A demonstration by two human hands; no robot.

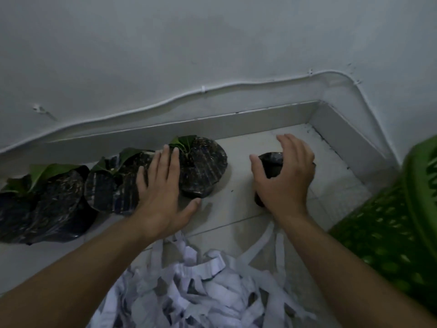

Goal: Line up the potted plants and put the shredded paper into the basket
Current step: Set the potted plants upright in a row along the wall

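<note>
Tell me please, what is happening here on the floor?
A person is lining up potted plants in black bags along the wall. The left hand rests flat against the third pot; the right hand curls over a fourth pot standing apart. The shredded paper lies on the floor, not yet in the green basket.

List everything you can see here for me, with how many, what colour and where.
potted plants: four in black bags; three with green leaves in a row along the wall, one small pot apart on the right, under a hand
shredded paper: one heap, white, on the floor at the bottom centre
basket: one, green with holes, at the right edge
cable: one, white, clipped along the wall
floor: white tiles with a raised white ledge at the wall
left hand: fingers straight, resting by the third pot in the row
right hand: fingers curled over the small pot
</note>
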